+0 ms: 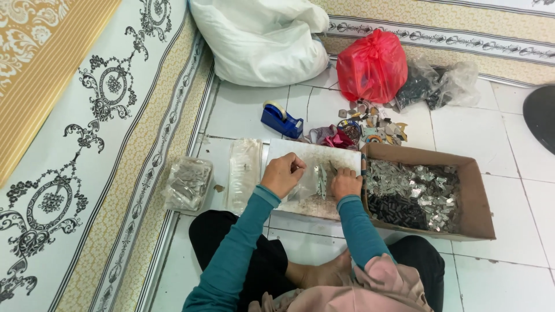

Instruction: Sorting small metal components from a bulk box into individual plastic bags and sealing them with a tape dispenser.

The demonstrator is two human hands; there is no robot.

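Filling a small clear bag (309, 186) on the white board (341, 155).
Left hand (283, 173) pinching the bag's top; right hand (346, 182) pinching shiny metal bits (321, 180). Probably light, floppy, slippery; best held by the rim.

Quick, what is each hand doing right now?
Left hand: closed, pinching the clear plastic bag.
Right hand: closed at the bag's other edge; holding it, cannot tell.
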